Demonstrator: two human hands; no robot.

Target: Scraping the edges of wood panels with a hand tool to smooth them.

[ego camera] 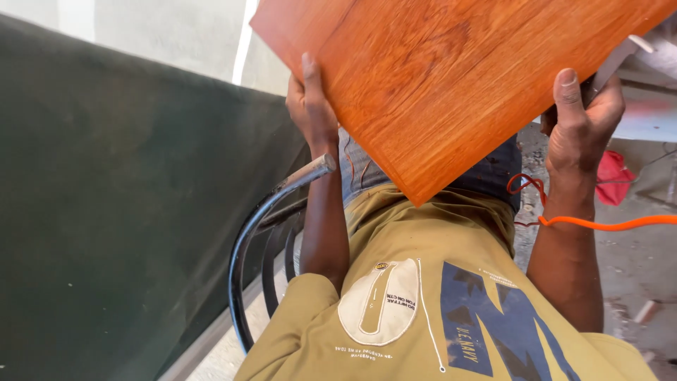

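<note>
While both hands grip opposite edges, the orange-brown wooden board (451, 85) hangs tilted (one corner lowest) above the lap. Left hand (310, 106) and right hand (582, 120) each clamp it, thumbs on its face, steadying it.

Left hand (310, 106) and right hand (582, 116) raised, fingers gripping, forearms upright.
</note>
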